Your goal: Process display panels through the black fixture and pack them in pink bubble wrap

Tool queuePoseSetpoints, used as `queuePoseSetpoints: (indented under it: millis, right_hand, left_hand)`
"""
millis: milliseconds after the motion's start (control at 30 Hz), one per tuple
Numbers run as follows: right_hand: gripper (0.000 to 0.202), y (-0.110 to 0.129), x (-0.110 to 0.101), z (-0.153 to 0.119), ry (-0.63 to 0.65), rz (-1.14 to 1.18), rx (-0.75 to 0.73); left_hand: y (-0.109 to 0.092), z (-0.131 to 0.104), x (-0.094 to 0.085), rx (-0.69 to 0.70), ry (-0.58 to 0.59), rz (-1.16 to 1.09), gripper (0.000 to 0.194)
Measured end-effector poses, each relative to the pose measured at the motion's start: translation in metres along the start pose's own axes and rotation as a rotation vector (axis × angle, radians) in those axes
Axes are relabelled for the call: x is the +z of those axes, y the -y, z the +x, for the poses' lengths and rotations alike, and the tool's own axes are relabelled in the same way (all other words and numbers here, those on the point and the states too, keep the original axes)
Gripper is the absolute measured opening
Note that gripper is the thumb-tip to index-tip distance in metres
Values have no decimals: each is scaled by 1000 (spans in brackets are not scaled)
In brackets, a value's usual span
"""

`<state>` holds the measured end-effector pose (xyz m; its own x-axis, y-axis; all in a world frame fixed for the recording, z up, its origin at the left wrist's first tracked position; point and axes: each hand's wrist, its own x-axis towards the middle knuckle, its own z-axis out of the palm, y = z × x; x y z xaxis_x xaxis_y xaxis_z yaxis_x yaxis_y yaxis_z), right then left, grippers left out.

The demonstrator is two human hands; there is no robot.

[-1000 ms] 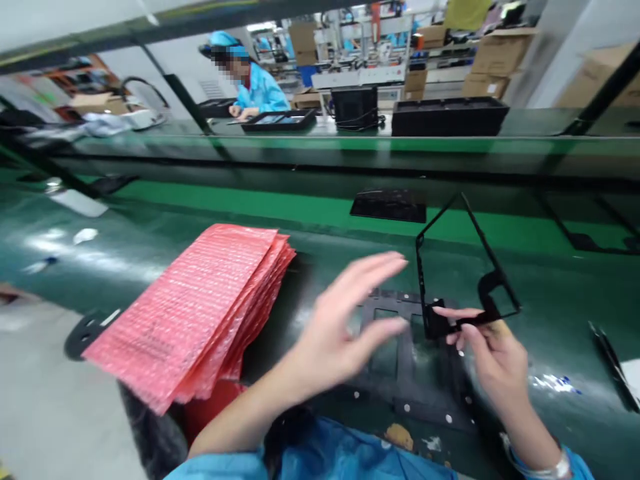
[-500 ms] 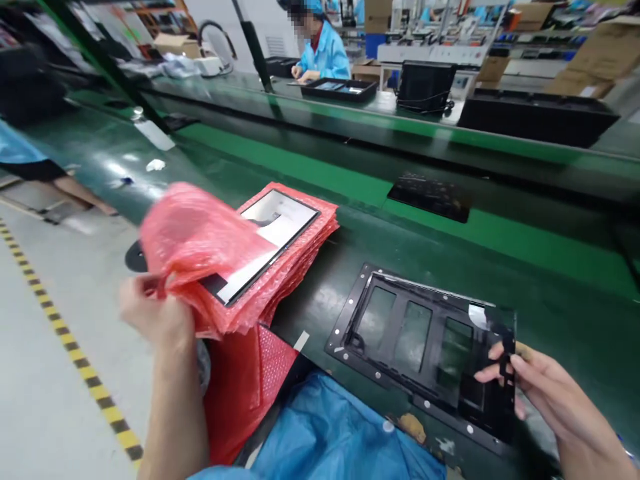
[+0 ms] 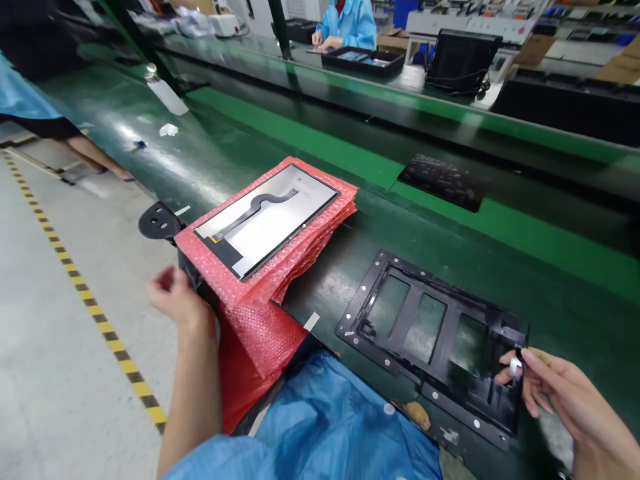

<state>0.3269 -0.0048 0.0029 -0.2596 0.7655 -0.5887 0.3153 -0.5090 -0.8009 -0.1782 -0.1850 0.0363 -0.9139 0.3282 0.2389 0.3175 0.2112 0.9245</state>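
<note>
My left hand point(image 3: 180, 297) is off the bench's left edge, over the floor, fingers loosely curled and apart with nothing visible in them. To its right, a display panel point(image 3: 285, 217) lies back side up, a dark flat cable across its pale surface. It rests on a stack of red bubble-wrap bags point(image 3: 315, 243). Another red bubble-wrap sheet point(image 3: 265, 333) hangs below the stack by my lap. My right hand point(image 3: 550, 380) grips the right end of a black frame point(image 3: 400, 320) with three rectangular openings. A small white piece point(image 3: 515, 367) shows at my fingertips; its kind is unclear.
A dark glossy panel point(image 3: 443, 181) lies on the bench's green strip. A round black plate point(image 3: 157, 221) juts from the left edge. A bottle point(image 3: 167, 93) and crumpled white scrap point(image 3: 169, 130) are farther back. Across the bench a co-worker point(image 3: 353, 27) sits behind a black tray point(image 3: 363, 61).
My left hand has let go of the red bubble-wrap bag it was lifting, and the display panel is now uncovered. The white piece on the frame now appears at my right fingertips.
</note>
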Motion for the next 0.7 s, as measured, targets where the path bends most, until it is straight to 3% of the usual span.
queuePoseSetpoints:
  millis: [100, 200, 300, 400, 500, 600, 700]
  right_hand:
    - [65, 3, 3, -3, -17, -67, -20]
    - [68, 7, 7, -4, -40, -153, -32]
    - [71, 8, 11, -3, -39, -244, -19]
    - [73, 5, 12, -1, -55, -334, -4]
    - [75, 0, 11, 0, -176, -471, -22]
    - [76, -4, 11, 1, -293, -635, -83]
    - [78, -6, 10, 3, -311, -713, -91]
  left_hand:
    - [-19, 28, 17, 120, -250, 139, 31]
    - [-47, 48, 45, 265, 50, 451, 26]
    - [-70, 54, 70, 222, 280, 756, 35]
    - [-79, 52, 82, 190, 300, 916, 50]
    - [-79, 51, 85, 214, 263, 965, 62]
    - [-77, 53, 86, 222, 247, 1000, 68]
    - [-77, 59, 87, 187, 230, 995, 71]
